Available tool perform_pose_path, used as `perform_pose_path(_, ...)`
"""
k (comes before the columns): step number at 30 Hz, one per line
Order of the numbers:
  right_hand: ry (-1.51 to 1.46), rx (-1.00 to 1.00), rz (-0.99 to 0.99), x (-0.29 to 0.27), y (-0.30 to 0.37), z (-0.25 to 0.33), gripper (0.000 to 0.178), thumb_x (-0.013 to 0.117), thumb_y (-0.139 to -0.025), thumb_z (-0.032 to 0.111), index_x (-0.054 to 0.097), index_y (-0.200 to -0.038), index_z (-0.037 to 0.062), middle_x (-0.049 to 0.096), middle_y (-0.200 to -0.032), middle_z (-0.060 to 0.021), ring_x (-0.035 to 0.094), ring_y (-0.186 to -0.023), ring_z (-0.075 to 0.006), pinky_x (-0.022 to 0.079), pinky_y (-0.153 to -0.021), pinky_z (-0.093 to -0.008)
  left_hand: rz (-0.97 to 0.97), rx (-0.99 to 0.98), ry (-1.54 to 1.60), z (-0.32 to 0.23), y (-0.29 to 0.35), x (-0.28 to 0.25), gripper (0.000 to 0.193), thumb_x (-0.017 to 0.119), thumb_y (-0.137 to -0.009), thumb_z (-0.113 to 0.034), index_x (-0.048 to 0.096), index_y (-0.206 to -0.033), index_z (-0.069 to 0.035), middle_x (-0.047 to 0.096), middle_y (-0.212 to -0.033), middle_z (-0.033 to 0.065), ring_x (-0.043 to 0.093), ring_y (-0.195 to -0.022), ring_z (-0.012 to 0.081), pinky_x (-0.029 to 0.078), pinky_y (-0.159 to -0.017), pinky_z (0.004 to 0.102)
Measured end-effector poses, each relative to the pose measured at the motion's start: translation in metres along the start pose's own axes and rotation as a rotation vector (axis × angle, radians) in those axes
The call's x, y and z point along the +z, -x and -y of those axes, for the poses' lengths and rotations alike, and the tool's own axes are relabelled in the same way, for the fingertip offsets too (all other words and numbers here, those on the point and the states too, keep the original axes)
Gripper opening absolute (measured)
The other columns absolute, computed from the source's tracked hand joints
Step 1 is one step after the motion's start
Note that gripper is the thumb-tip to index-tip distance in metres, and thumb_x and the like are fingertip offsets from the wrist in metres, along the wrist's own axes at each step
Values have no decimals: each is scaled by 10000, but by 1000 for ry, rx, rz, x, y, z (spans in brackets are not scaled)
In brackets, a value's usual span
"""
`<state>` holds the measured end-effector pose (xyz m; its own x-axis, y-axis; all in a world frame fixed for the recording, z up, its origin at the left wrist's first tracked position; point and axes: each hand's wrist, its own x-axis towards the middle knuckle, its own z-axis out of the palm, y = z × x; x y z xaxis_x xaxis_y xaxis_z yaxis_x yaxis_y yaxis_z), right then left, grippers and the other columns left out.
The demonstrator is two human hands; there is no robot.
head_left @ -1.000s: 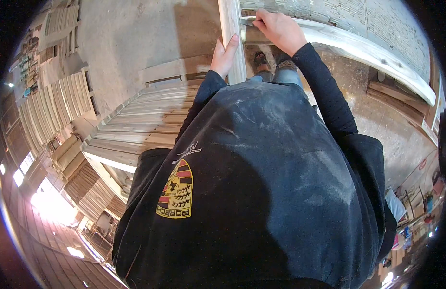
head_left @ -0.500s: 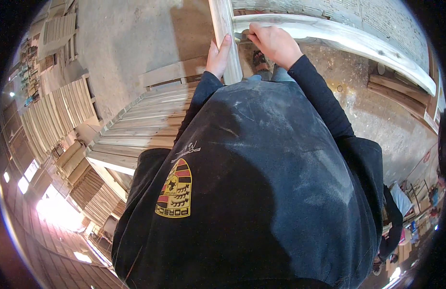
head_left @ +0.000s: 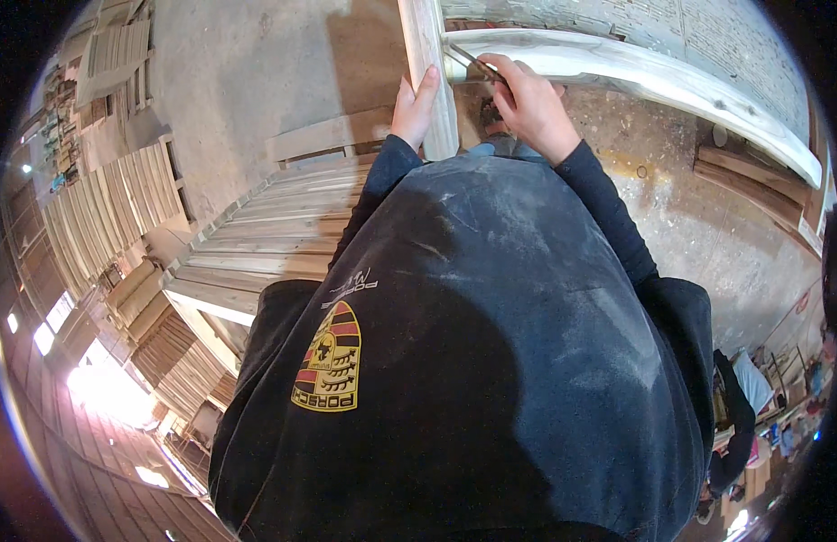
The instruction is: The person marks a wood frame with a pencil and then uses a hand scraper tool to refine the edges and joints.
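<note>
A pale wooden post (head_left: 429, 54) stands before me, and a long pale rail (head_left: 635, 68) meets it and curves away to the right. My left hand (head_left: 413, 110) is wrapped round the post's left side, thumb over its top face. Between the fingers of my right hand (head_left: 537, 110) is a slim dark tool with a narrow blade (head_left: 475, 61); its exact kind is unclear. The tool's tip reaches to the corner where rail and post join. Its handle is mostly hidden in my closed fingers.
A slatted wooden panel (head_left: 283, 221) lies at my left, beyond it stacks of boards (head_left: 111, 203). Brown timber pieces (head_left: 752, 172) are below the rail at right. A person's dark sleeve (head_left: 736, 425) shows at the lower right. Concrete floor (head_left: 247, 72) spreads at far left.
My right hand has drawn back slightly toward me and to the right, turning so that more of the tool shows. My left hand keeps its hold on the post.
</note>
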<state>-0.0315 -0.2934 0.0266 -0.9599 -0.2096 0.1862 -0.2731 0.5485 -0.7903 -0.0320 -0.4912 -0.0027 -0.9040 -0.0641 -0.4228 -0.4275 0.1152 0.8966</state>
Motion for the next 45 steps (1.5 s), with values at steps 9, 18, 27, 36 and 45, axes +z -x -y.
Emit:
perform_pose_path(9, -970, 416, 290, 2, -26, 2, 303, 420, -982, 73, 478, -1279, 70, 659, -988, -127, 676, -924, -199, 535, -792, -280, 22, 6, 45, 1, -2, 0, 645, 560, -933, -464, 403, -1316, 32, 537, -1234, 120, 493, -1138, 181, 379, -989, 304)
perform_pose_path(18, -844, 254, 96, -13, -38, 3, 233, 534, -970, 204, 568, -1153, 63, 646, -911, -41, 610, -830, -61, 411, -629, -184, -18, -34, 40, -5, 2, -1, 660, 583, -919, -465, 409, -1320, 30, 546, -1239, 123, 496, -1154, 184, 371, -1001, 309)
perform_pose_path(27, -282, 153, -119, 22, -32, 12, 260, 563, -924, 207, 613, -1124, 49, 657, -751, -108, 638, -639, -192, 484, -599, -305, 23, 21, 67, -2, 0, 0, 587, 584, -935, -404, 421, -1306, 21, 554, -1224, 111, 498, -1142, 166, 380, -989, 297)
perform_pose_path(36, -77, 37, -100, 19, -33, 29, 213, 567, -911, 211, 610, -1027, 38, 659, -807, -191, 648, -745, -367, 505, -642, -417, 16, 70, 72, 10, -8, 1, 524, 565, -955, -349, 422, -1293, 25, 563, -1210, 110, 518, -1120, 163, 398, -973, 292)
perform_pose_path(45, 114, -98, 38, 24, -26, 41, 160, 554, -901, 161, 527, -997, 35, 619, -722, -185, 624, -646, -363, 497, -568, -442, -8, 93, 73, 11, -7, 2, 484, 542, -968, -323, 433, -1278, 32, 583, -1205, 131, 550, -1109, 185, 449, -930, 300)
